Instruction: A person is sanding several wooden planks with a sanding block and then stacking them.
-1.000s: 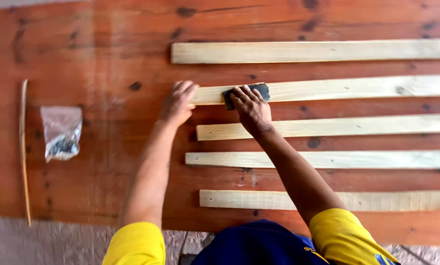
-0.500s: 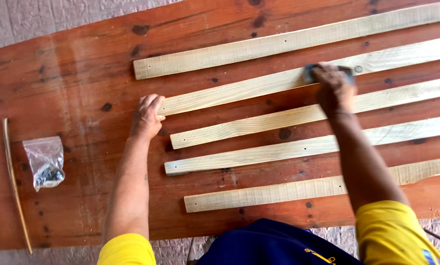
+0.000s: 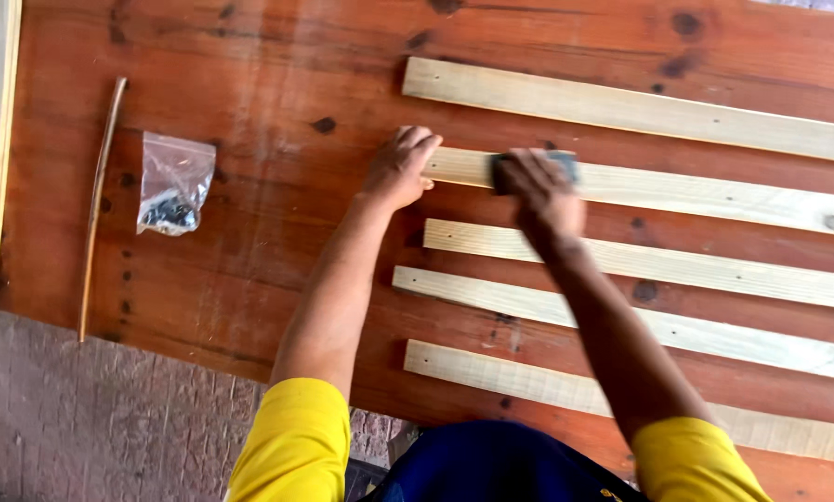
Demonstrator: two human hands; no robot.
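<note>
right hand (image 3: 545, 197) slid sanding block (image 3: 533, 167) back leftward.

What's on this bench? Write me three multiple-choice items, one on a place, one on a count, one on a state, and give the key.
1. Where does the clear plastic bag lie?
A. On the table, left of both hands
B. On the top slat
C. In the right hand

2. How many pale slats lie on the table?
A. Three
B. Five
C. Seven

3. What is the right hand doing?
A. Hanging empty in the air
B. Pressing a dark pad on the second slat from the top
C. Gripping the thin stick

Key:
1 A, the bag sits on bare wood well left of the left hand.
2 B, five slats lie side by side.
3 B, the pad shows under its fingers on that slat.
</note>
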